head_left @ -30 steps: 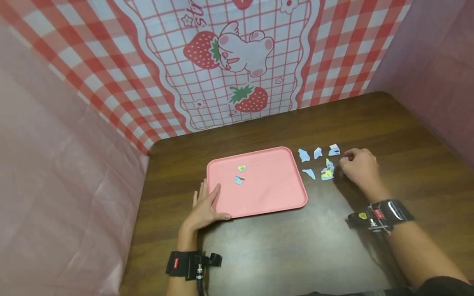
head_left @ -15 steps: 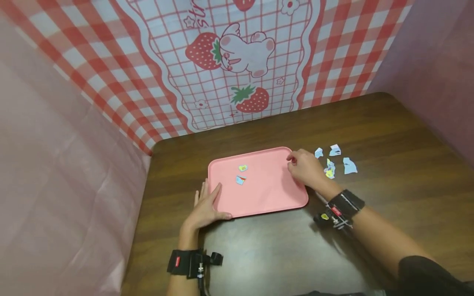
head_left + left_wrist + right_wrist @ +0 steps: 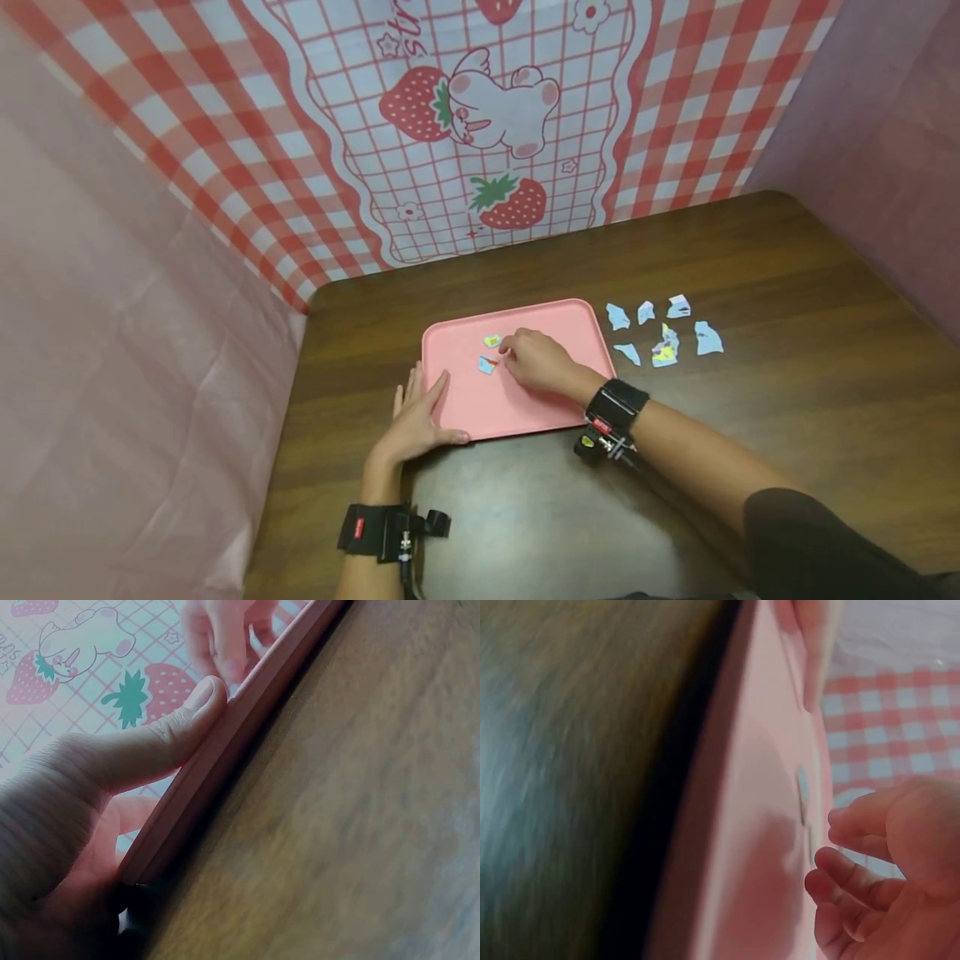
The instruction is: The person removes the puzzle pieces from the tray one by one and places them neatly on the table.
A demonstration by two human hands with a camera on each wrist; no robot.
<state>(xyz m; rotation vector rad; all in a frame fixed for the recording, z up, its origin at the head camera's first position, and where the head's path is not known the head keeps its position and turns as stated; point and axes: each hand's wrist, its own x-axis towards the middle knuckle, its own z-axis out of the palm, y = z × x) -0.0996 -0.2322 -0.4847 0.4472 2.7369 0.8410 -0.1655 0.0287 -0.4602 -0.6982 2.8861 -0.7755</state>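
A pink tray (image 3: pixel 555 408) lies on the table with two torn paper scraps on it: a yellow scrap (image 3: pixel 492 341) and a light-blue scrap (image 3: pixel 487 365) with a red mark. My left hand (image 3: pixel 412 423) rests spread at the tray's near left corner, its thumb along the front rim (image 3: pixel 187 776). Over the tray is my right hand (image 3: pixel 542 360), fingertips close to the two scraps. In the right wrist view that hand (image 3: pixel 885 877) has loosely bent fingers, and nothing shows between them. Whether it touches a scrap cannot be made out.
Right of the tray lie several more torn scraps, among them a yellow-and-purple scrap (image 3: pixel 665 348) and a blue scrap (image 3: pixel 708 338). The brown table (image 3: pixel 540 508) ends at a red-checked cloth (image 3: pixel 697 108) behind and a pink curtain (image 3: pixel 127 375) at left.
My right hand left a blue scrap at the right end of the group, then travelled left past the tray's right rim to the scraps on the tray. The left hand stayed put.
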